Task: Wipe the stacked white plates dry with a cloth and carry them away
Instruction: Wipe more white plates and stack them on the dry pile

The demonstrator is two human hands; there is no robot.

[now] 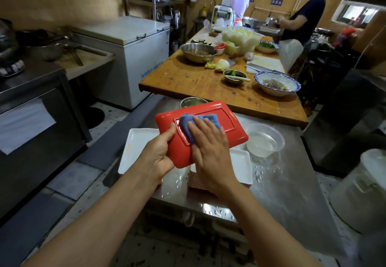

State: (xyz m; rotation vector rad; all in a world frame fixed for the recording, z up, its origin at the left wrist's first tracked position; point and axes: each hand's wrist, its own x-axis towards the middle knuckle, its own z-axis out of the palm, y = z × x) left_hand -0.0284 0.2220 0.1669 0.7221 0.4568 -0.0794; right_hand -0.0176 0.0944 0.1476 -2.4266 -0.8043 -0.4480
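The left hand (160,152) pinches the near corner of a red-backed rectangular plate (208,139) held above the white plate stack (240,168) while the right hand (208,143) presses a blue cloth (200,121) flat; wet steel invites slipping, perhaps onto the clear plastic bowl (265,141) holding water.

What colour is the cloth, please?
Blue, the cloth under the right hand; head view.

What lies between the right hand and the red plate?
In the head view, a folded blue cloth lies between the right hand and the red plate, pressed flat.
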